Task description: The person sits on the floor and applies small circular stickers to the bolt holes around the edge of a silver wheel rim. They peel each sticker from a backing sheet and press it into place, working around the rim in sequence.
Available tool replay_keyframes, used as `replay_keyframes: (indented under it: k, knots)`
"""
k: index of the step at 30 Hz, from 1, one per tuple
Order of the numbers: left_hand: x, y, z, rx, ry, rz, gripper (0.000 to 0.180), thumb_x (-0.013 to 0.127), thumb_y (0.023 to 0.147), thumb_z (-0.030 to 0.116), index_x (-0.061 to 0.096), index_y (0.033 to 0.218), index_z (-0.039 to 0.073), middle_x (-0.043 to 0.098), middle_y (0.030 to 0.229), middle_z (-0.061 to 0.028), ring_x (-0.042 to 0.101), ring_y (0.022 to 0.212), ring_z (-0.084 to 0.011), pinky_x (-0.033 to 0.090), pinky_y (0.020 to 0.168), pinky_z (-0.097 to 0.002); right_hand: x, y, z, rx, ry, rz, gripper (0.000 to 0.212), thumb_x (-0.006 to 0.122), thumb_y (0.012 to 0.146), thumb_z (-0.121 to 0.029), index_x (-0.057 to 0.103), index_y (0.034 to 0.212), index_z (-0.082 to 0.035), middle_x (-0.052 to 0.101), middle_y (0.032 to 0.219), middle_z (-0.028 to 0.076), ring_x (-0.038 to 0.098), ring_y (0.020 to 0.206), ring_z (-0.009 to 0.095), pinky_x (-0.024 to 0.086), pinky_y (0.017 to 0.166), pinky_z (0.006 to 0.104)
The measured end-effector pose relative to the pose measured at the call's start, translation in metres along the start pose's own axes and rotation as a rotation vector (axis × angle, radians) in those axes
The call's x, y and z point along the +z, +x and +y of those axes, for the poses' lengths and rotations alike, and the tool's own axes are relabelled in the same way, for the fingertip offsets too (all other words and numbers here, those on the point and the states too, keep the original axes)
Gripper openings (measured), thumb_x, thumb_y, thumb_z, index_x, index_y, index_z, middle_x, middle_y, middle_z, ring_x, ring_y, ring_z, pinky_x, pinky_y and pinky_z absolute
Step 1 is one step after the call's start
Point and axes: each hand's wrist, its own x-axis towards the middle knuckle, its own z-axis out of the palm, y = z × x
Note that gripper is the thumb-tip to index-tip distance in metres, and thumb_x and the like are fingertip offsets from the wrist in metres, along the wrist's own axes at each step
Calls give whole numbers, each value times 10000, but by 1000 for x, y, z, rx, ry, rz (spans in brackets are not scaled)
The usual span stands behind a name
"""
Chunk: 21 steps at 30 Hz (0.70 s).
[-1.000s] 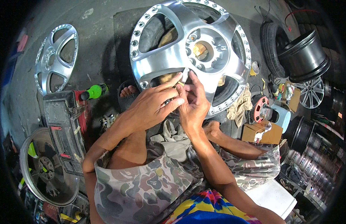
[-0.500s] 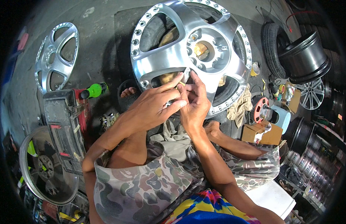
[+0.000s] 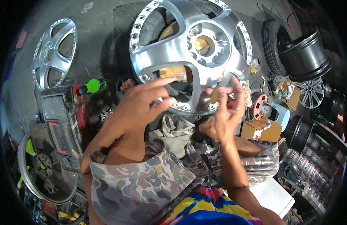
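Observation:
A silver spoked wheel face (image 3: 164, 55) lies before me on a tyre, its rim ringed with bolt holes. Over its near left window is my left hand (image 3: 145, 101), index finger stretched out and thumb apart. A small silver spot shows among its fingers, too blurred to name. My right hand (image 3: 229, 107) is raised over the near right spoke, fingers pinched on a small yellowish strip (image 3: 214, 96). Something pale and see-through blurs at its fingertips. Through the wheel's openings shows brown taped wrapping (image 3: 173, 72).
Another silver wheel face (image 3: 55, 54) lies at left, beside a grey and red toolbox (image 3: 62, 127) with a green bottle (image 3: 92, 86). At right are a black wheel barrel (image 3: 306, 56), a tyre (image 3: 272, 48), a red cable reel (image 3: 259, 107) and a cardboard box (image 3: 257, 129). A crumpled cloth (image 3: 175, 131) lies between my legs.
My hands were together at the spoke below the hub; they have parted. The right moved right with the yellowish strip, the left slightly left.

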Motion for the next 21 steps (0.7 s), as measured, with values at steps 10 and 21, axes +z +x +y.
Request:
replay_keyframes:
  k: [10, 21]
  knots:
    - [-32, -20, -28, -315, 46, 415, 128, 772, 1023, 113, 722, 1045, -2, 689, 932, -78, 667, 751, -151, 527, 680, -300, -45, -11, 20, 161, -108, -81, 320, 649, 1129, -114, 582, 1422, -6, 602, 1041, 22, 667, 863, 110, 563, 775, 272]
    - [-3, -66, -32, -307, -96, 77, 232, 744, 1042, 219, 765, 1081, -8, 754, 968, -163, 735, 841, -313, 567, 759, -406, 103, 1, 26, -359, -303, -315, 132, 812, 953, -45, 779, 1070, 6, 681, 844, 121, 680, 736, 267, 557, 707, 372]
